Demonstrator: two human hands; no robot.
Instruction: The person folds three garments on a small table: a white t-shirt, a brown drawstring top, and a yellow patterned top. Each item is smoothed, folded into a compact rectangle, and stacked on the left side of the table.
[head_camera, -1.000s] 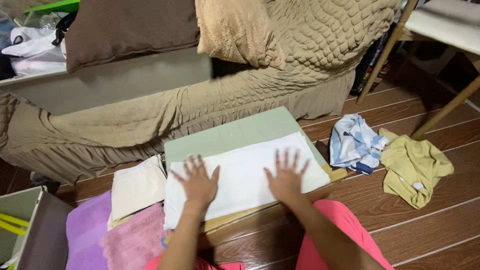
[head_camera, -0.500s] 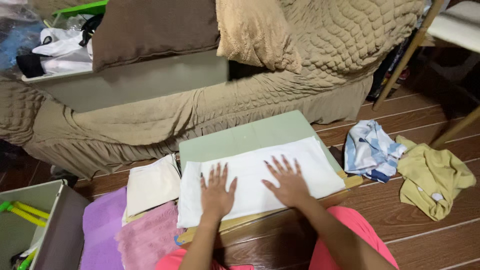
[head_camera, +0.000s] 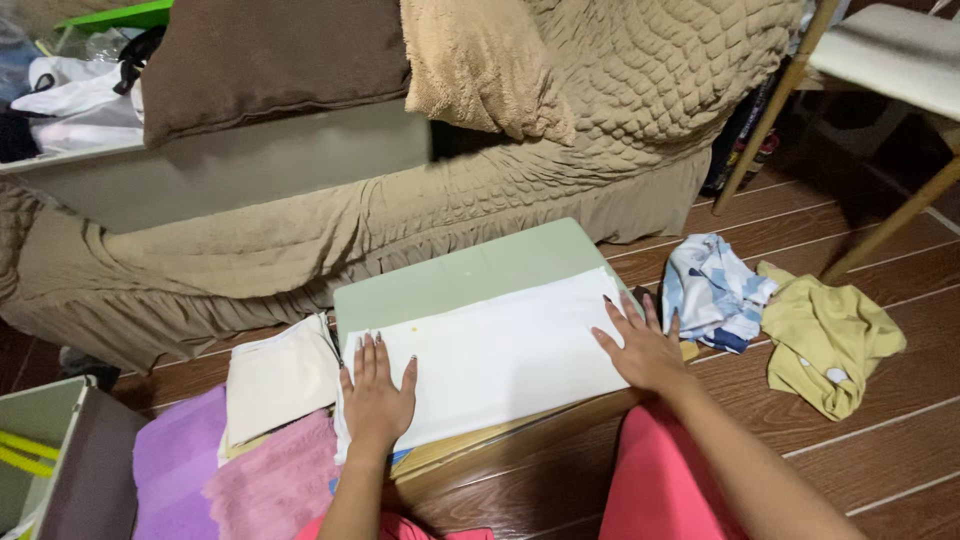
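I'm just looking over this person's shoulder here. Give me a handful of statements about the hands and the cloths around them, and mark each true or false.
1. Both hands lie flat on the white cloth. True.
2. The left hand grips a pair of scissors. False: it is open, palm down, holding nothing.
3. The right hand rests near the cloth's right edge. True.
4. The yellow garment lies neatly folded on the green board. False: it lies crumpled on the wooden floor.
5. A blue-and-white cloth lies between the board and the yellow garment. True.
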